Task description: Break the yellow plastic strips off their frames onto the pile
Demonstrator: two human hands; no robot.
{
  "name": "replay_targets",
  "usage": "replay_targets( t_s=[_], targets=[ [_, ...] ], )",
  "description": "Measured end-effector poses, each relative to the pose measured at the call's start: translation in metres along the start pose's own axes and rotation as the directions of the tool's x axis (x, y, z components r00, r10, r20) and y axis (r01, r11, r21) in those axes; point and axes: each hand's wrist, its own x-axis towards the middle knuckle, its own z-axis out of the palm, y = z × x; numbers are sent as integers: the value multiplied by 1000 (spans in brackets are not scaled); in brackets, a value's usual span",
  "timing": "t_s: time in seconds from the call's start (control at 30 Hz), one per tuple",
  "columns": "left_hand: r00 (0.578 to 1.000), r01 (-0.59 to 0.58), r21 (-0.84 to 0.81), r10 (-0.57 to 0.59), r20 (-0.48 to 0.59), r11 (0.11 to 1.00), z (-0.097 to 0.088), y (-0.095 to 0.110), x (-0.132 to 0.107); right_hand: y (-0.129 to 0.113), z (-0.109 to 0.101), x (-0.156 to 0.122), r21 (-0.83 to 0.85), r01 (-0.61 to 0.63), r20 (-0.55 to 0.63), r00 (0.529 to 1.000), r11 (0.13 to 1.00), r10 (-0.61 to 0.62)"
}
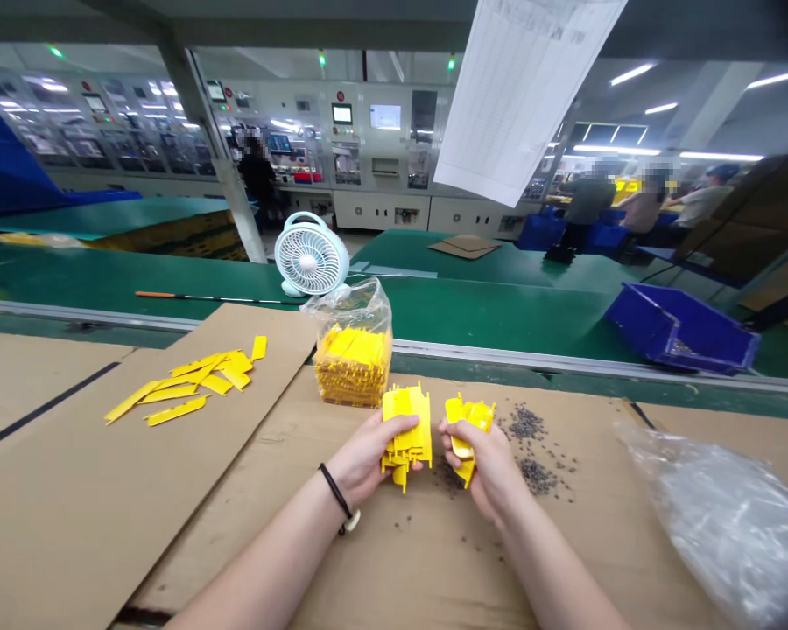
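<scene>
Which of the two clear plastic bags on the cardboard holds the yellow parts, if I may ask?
The upright clear plastic bag at the back is packed with yellow plastic parts; the crumpled clear bag at right shows none.

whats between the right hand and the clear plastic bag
In the head view, dark granules lie scattered on the cardboard beside the right hand.

Hands: 2, left hand (368, 459) and right hand (489, 464), each gripping 1 bunch yellow plastic parts (405, 433). Loose yellow plastic strips (184, 385): about 10. Clear bag of yellow parts (353, 350): 1. Crumpled clear bag (722, 525): 1. Blue bin (679, 328): 1. White fan (311, 255): 1. Co-workers (587, 201): 4. Cardboard sheets (72, 490): at least 3.
</scene>
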Motion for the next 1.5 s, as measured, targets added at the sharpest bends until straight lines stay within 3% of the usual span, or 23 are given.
replay_targets(
  t_s=[0.13, 0.3, 0.4, 0.5, 0.67, 0.73, 0.83, 0.93, 1.13, 1.3, 1.5],
  targets=[
    [1000, 6, 1, -6, 22, 1000, 1, 0, 0, 0, 1, -2, 63, -97, 55, 994, 993, 94],
    [998, -10, 35, 8, 62, 999, 1, -1, 1, 5, -3, 0, -61, -175, 129, 975, 983, 182],
    [999, -14, 11, 14, 48, 1000, 0, -1, 1, 5, -7, 2, -55, -105, 98, 989, 993, 110],
    [999, 5, -10, -5, -39, 1000, -1, 0, 2, 4, -8, 4, -74, -29, 76, 997, 997, 35],
    [992, 47, -74, -56, -113, 996, -5, -1, 6, 5, -5, 3, -261, 140, 27, 990, 955, -138],
    [992, 72, -115, -82, -90, 991, -7, -1, 7, 7, -5, 2, -388, 222, 40, 974, 894, -224],
    [993, 62, -107, -72, -91, 992, -7, 1, 6, 12, -7, 0, -579, 354, 122, 928, 734, -352],
    [997, 1, -16, -2, -72, 1000, -4, 3, 3, 16, -8, -1, -637, 443, 219, 888, 630, -403],
    [970, -155, 192, 185, -156, 969, 0, 3, 0, 15, -5, 2, -363, 248, 162, 966, 898, -201],
    [977, -149, 253, 181, -109, 956, 4, 1, -1, 12, 0, 3, -295, 116, 47, 993, 948, -107],
    [981, -167, 262, 187, -54, 951, 8, -2, -2, 11, -3, 3, -235, -36, 68, 996, 971, 53]
  ],
)
